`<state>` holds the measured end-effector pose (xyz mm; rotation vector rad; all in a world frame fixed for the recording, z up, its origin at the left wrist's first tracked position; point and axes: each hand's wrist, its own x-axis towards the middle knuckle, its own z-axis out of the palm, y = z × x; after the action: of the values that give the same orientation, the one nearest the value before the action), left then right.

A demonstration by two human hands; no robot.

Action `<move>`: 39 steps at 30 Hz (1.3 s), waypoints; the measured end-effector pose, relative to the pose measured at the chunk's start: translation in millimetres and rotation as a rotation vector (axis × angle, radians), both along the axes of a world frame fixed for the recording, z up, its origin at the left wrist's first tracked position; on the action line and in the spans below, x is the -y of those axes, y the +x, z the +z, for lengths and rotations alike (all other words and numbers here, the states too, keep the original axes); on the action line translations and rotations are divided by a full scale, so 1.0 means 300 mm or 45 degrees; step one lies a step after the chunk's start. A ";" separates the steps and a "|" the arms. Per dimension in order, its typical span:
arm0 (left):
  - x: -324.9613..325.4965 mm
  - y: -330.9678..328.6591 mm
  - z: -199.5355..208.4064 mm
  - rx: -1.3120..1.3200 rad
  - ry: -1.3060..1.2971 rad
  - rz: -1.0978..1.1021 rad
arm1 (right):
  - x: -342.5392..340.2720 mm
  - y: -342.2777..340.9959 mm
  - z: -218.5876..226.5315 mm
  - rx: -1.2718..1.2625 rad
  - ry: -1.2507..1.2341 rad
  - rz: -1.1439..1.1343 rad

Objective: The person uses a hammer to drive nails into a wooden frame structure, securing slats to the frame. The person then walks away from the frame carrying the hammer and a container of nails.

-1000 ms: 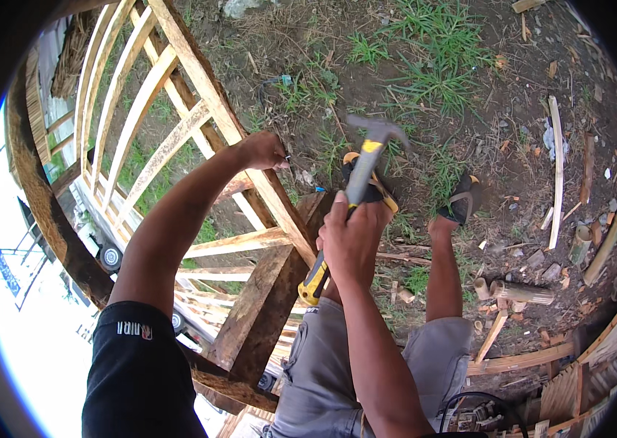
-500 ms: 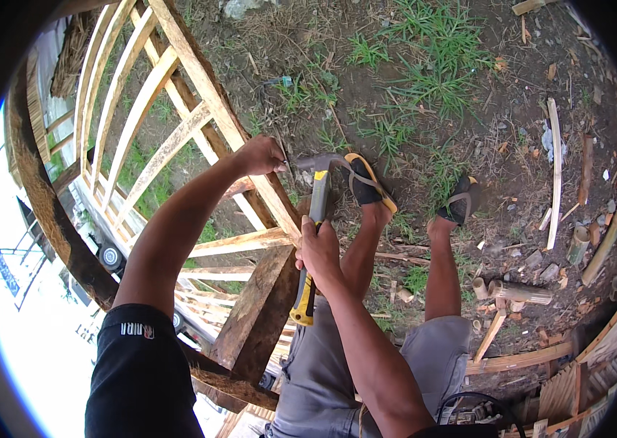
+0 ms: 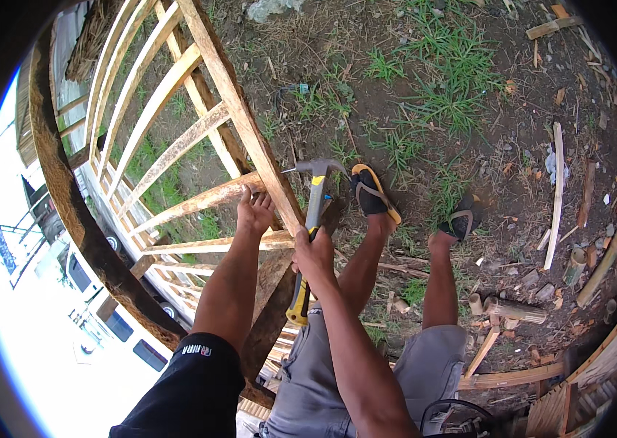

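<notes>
My right hand (image 3: pixel 313 255) is wrapped around the grip of a claw hammer (image 3: pixel 316 198) with a grey and yellow handle. The hammer's face meets a thin nail (image 3: pixel 289 171) standing out from the side of a long wooden rail (image 3: pixel 239 109). On the rail's other side, my left hand (image 3: pixel 255 213) is palm up with its fingers apart, against the end of a curved wooden slat (image 3: pixel 202 198). Several more such slats join the rail in a row, forming a curved frame.
A thick timber (image 3: pixel 268 299) lies beneath the frame's near end, beside my knee. A dark bent beam (image 3: pixel 67 197) curves along the left. My sandalled feet rest on dirt with grass (image 3: pixel 447 102). Wood strips (image 3: pixel 555 193) and bamboo offcuts (image 3: pixel 516 309) are scattered at right.
My left hand has left the nail and moved down behind the rail, to the slat's end. The hammer's face has come against the nail. The view has shifted slightly.
</notes>
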<state>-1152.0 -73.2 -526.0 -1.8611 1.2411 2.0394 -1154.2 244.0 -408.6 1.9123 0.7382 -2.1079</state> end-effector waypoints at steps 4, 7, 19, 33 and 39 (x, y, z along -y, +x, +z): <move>0.000 0.006 -0.087 -0.206 0.103 -0.168 | -0.107 0.109 -0.072 -0.452 -0.373 0.347; -0.021 -0.006 -0.115 -0.202 0.111 -0.170 | -0.561 0.048 0.020 -0.337 0.358 0.184; -0.091 -0.064 -0.071 0.003 -0.022 -0.033 | -0.015 0.128 -0.071 -0.164 0.027 0.852; -0.083 -0.044 -0.077 -0.137 -0.001 -0.101 | 0.052 0.145 -0.034 -0.109 -0.309 0.586; -0.101 -0.035 -0.075 -0.133 0.008 -0.090 | -0.630 0.134 -0.040 -0.121 0.783 -0.137</move>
<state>-1162.4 -42.9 -548.6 -1.7024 1.3038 2.1246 -1113.9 433.0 -420.6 2.1766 1.4752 -2.2211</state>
